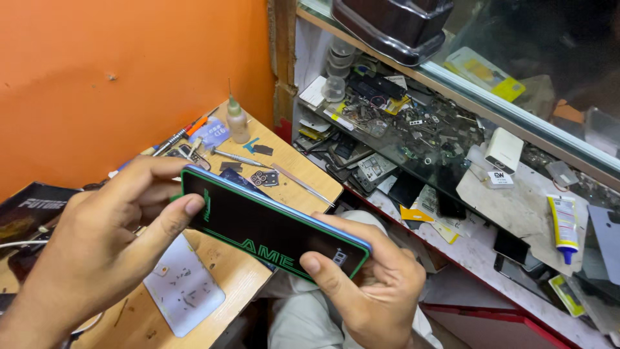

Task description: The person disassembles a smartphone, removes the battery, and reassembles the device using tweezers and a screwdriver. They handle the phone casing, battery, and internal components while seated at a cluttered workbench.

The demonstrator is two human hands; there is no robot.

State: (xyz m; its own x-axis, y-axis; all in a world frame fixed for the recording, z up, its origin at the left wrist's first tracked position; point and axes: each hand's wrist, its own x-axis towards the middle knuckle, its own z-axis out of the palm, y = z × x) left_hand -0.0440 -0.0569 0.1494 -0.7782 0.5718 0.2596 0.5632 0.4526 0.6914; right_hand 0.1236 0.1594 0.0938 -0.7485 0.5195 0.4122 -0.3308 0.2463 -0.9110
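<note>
A smartphone (268,223) with a black screen film edged in green and a blue frame is held tilted above the wooden bench. My left hand (106,239) grips its upper left end, thumb on the screen's edge. My right hand (368,284) holds the lower right end, thumb pressed on the screen corner.
The wooden bench (297,184) carries a small needle-tip bottle (237,119), tweezers (242,157), screwdrivers, a camera cover part (263,178) and a pale blue mat (184,287). To the right, a glass counter holds several phone parts, a white charger (504,148) and a glue tube (564,223).
</note>
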